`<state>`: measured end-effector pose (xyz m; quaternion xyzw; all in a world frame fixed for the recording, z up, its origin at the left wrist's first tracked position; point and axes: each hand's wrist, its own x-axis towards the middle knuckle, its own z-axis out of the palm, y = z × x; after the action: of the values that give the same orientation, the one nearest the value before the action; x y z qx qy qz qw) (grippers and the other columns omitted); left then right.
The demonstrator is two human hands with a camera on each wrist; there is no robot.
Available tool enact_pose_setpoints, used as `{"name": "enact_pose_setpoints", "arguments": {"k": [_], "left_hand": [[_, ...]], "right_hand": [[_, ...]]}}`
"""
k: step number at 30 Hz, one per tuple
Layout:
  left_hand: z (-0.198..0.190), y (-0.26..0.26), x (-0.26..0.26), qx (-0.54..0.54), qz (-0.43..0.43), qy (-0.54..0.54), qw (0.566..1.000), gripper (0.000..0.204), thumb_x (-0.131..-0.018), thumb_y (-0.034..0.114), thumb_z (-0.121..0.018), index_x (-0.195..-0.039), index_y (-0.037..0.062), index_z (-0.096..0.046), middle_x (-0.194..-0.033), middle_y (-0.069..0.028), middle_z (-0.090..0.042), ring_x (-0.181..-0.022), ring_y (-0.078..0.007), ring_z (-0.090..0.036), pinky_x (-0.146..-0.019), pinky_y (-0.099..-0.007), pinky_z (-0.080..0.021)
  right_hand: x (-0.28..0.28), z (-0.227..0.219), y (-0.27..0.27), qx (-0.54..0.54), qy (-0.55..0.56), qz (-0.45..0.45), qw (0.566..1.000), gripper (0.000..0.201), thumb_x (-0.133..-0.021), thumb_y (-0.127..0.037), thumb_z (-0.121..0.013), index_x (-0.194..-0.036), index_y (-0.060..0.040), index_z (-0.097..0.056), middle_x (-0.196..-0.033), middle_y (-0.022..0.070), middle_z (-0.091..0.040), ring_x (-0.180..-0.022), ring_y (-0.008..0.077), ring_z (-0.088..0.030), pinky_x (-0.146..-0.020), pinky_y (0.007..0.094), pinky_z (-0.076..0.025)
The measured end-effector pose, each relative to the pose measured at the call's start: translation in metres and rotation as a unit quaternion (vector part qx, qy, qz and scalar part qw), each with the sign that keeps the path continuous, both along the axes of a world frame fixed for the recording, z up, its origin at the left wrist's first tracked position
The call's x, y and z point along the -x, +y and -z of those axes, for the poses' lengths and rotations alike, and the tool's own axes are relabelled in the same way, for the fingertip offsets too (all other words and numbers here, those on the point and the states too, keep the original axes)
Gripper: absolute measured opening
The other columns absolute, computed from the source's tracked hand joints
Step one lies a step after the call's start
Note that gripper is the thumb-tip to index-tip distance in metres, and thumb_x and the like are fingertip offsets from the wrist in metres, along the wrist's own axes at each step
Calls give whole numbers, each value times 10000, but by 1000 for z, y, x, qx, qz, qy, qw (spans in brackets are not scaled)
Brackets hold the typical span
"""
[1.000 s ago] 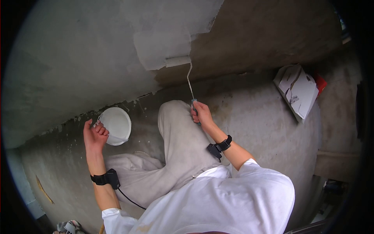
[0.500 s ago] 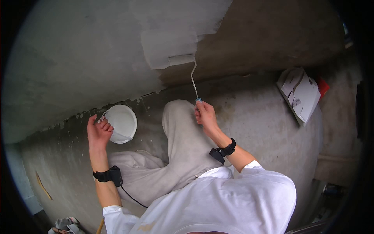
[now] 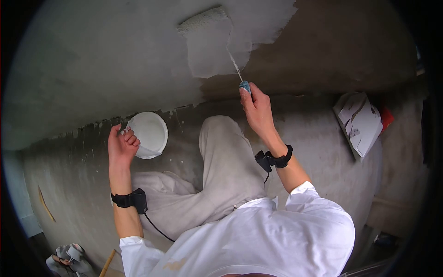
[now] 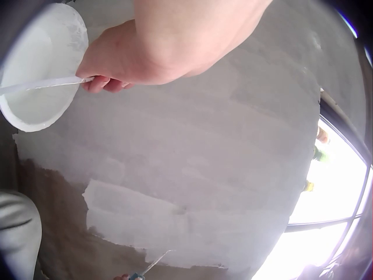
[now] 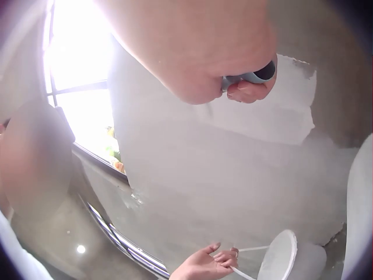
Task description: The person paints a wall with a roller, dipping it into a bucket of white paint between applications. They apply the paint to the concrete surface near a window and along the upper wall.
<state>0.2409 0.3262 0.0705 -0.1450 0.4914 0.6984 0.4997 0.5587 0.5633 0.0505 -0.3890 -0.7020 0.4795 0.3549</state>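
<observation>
In the head view my right hand (image 3: 258, 111) grips the blue-grey handle of a paint roller (image 3: 203, 19). Its white, paint-covered sleeve lies against the wall (image 3: 115, 60), at the top of a wet pale patch. The handle's hollow end (image 5: 266, 72) shows below the curled fingers in the right wrist view. At the left, my left hand (image 3: 122, 143) holds the bail of a white bucket (image 3: 156, 131) with curled fingers. The thin white bail (image 4: 46, 83) runs straight into those fingers in the left wrist view. White paint coats the bucket's inside.
Unpainted brown wall (image 3: 323, 55) borders the pale coat on the right. A torn white box (image 3: 360, 122) with a red piece (image 3: 386, 119) beside it lies on the floor at right. The person's bent knee (image 3: 221, 127) rises between the hands. A stick (image 3: 107, 263) lies lower left.
The roller has travelled up the wall from the patch's lower edge, and the right hand has risen with it. The left hand still holds the bucket's bail. The view has shifted slightly.
</observation>
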Motion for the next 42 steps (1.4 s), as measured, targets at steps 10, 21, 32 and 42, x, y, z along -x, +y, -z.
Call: {"name": "enact_pose_setpoints", "arguments": {"k": [10, 21, 32, 42], "left_hand": [[-1, 2, 1, 11, -4, -4, 1000, 260, -866, 322, -531, -796, 89, -439, -607, 26, -302, -555, -116, -276, -559, -276, -260], [2, 0, 3, 4, 0, -2, 1000, 273, -848, 323, -559, -828, 64, -474, -591, 42, -304, -555, -105, -281, -563, -270, -254], [3, 1, 2, 11, -5, 9, 1000, 260, -860, 324, -538, -806, 82, -457, -600, 37, -277, -548, -109, -260, -552, -272, -247], [5, 1, 4, 17, -5, 4, 1000, 282, -853, 330, -550, -823, 57, -485, -591, 46, -280, -543, -100, -248, -552, -272, -225]], "right_hand": [[-32, 44, 44, -162, -256, -29, 953, 244, -923, -264, -560, -870, -26, -546, -682, 208, -602, -704, 439, -584, -598, 504, -441], [-115, 71, 92, -291, -373, -16, 881, 229, -914, -283, -555, -890, -59, -512, -697, 177, -610, -665, 419, -597, -559, 517, -453], [-2, 90, 73, -354, -359, -91, 859, 194, -883, -263, -581, -891, -69, -568, -748, 139, -639, -694, 359, -633, -573, 476, -494], [-47, 87, 96, -331, -396, -77, 853, 198, -890, -265, -572, -949, -76, -583, -790, 145, -646, -732, 378, -633, -602, 490, -503]]}}
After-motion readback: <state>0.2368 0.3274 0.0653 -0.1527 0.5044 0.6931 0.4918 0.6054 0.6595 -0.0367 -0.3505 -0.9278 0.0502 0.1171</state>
